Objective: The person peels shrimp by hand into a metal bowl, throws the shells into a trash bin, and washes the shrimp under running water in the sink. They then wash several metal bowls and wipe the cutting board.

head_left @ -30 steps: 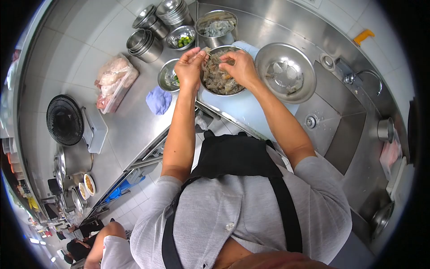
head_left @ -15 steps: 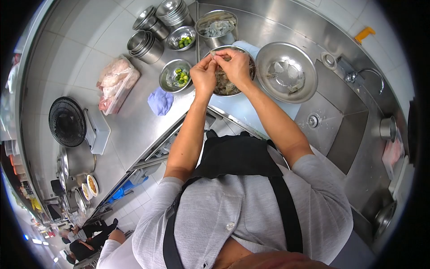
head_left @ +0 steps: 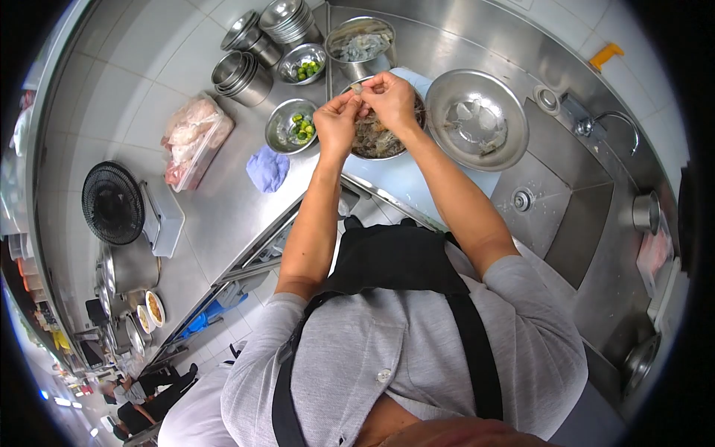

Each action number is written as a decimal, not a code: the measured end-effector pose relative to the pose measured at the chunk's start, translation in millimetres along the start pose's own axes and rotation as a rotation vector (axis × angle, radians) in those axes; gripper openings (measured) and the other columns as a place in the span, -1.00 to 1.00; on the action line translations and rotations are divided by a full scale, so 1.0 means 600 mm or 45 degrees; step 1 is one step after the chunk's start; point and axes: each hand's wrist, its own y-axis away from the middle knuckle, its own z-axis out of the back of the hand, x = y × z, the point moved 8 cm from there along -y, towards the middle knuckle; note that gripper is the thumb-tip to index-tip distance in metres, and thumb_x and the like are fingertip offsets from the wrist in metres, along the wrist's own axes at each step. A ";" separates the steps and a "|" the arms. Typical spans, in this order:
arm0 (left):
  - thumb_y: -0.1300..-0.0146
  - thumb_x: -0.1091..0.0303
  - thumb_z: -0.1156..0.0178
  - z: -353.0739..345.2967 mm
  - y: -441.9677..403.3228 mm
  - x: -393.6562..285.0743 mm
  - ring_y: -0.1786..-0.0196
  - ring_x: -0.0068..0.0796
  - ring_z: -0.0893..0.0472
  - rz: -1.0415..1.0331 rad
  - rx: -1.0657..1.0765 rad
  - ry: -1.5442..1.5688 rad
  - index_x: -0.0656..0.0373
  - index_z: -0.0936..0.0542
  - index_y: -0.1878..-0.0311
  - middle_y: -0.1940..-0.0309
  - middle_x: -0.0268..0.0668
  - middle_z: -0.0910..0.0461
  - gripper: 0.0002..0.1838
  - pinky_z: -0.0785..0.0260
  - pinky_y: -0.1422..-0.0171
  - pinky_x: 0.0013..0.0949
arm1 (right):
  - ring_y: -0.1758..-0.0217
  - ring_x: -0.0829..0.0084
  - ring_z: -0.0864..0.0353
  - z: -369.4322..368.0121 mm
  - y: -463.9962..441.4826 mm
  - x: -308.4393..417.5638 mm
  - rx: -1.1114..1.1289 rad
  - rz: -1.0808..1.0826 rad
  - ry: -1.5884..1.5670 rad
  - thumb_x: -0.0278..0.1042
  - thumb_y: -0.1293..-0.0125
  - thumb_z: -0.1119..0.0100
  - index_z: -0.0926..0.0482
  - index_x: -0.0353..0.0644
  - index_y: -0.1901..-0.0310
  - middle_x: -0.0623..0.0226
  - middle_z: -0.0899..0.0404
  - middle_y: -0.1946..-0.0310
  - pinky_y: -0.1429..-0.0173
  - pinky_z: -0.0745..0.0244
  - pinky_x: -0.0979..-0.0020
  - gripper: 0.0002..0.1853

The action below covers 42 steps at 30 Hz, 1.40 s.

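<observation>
Hands (head_left: 337, 125) pinch a pale piece (head_left: 357, 88), partly hiding the shrimp bowl (head_left: 383, 156) beside a wide bowl (head_left: 512, 104).

"Any bright colours?"
"Green on the limes (head_left: 304, 132), orange on the handle (head_left: 605, 56), lavender on the cloth (head_left: 267, 169)."
"And the shrimp (head_left: 376, 141)?"
"Brownish grey, as far as the small view allows."
"The apron (head_left: 402, 261)?"
"Plain black; the shirt (head_left: 335, 357) is light grey."
"Patterns?"
"Joint lines across pale wall tiles (head_left: 156, 112)."

Pale tiled wall (head_left: 126, 74) at ten o'clock; steel tabletop (head_left: 212, 216) at nine; lights (head_left: 62, 402), probably ceiling ones but blurred, at eight.
</observation>
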 end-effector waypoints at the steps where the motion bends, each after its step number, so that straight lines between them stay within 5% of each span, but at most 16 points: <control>1: -0.34 0.50 -0.27 0.003 -0.001 0.002 0.30 -0.52 -0.69 0.055 0.025 0.112 0.47 -0.64 0.03 0.25 -0.16 -0.71 -0.78 -0.59 0.20 -0.50 | 0.39 0.59 -0.68 0.001 -0.006 -0.004 0.037 0.039 0.003 -0.50 -0.18 -0.34 -0.66 -0.34 0.17 0.27 -0.72 0.41 0.30 -0.59 0.53 -0.81; 9: -0.32 0.53 -0.26 0.005 -0.001 -0.010 0.29 -0.44 -0.72 0.001 0.042 0.007 0.49 -0.62 0.08 0.27 -0.15 -0.70 -0.80 -0.60 0.19 -0.51 | 0.39 0.63 -0.66 -0.016 -0.007 0.008 0.289 -0.024 0.097 -0.54 -0.30 -0.19 -0.65 -0.36 0.03 0.30 -0.71 0.33 0.31 -0.59 0.53 -0.77; 21: -0.38 0.50 -0.21 0.007 -0.006 0.015 0.21 -0.46 -0.71 0.213 0.237 0.271 0.36 -0.62 0.03 0.23 -0.17 -0.70 -0.82 -0.57 0.17 -0.55 | 0.34 0.67 -0.57 -0.012 -0.024 0.003 0.440 0.032 0.015 -0.52 -0.32 -0.17 -0.64 -0.36 0.09 0.39 -0.66 0.38 0.22 -0.51 0.60 -0.82; 26: -0.35 0.44 -0.28 0.012 -0.007 0.015 0.21 -0.47 -0.70 0.220 0.174 0.296 0.32 -0.61 -0.04 0.15 -0.17 -0.69 -0.75 -0.55 0.14 -0.55 | 0.33 0.60 -0.62 -0.006 -0.025 -0.025 0.434 -0.263 -0.232 -0.52 -0.28 -0.23 -0.59 -0.35 0.14 0.37 -0.64 0.34 0.20 -0.52 0.57 -0.86; 32: -0.14 0.39 -0.48 -0.019 0.038 -0.114 0.24 -0.40 -0.69 -0.938 0.031 -0.882 0.34 -0.68 0.04 0.16 -0.17 -0.71 -0.66 -0.51 0.11 -0.43 | 0.29 0.54 -0.65 0.007 -0.015 -0.021 0.309 -0.366 -0.419 -0.55 -0.24 -0.25 -0.58 -0.35 0.12 0.31 -0.65 0.29 0.17 -0.55 0.55 -0.82; 35: -0.12 0.43 -0.45 -0.025 0.038 -0.118 0.22 -0.26 -0.69 -0.753 0.043 -0.871 0.30 -0.72 0.12 0.26 -0.12 -0.71 -0.74 -0.50 0.08 -0.31 | 0.30 0.51 -0.67 -0.003 -0.018 -0.021 0.382 -0.277 -0.361 -0.51 -0.21 -0.28 -0.63 -0.37 0.17 0.28 -0.68 0.32 0.17 -0.56 0.53 -0.83; 42: -0.31 0.41 -0.31 0.007 0.000 -0.044 0.37 -0.64 -0.56 -0.279 0.067 -0.653 0.32 -0.70 0.01 0.36 -0.35 -0.70 -0.76 -0.43 0.24 -0.50 | 0.32 0.46 -0.72 0.001 -0.025 0.014 0.288 0.061 0.520 -0.41 -0.18 -0.36 -0.71 -0.29 0.22 0.24 -0.74 0.38 0.17 -0.58 0.42 -0.83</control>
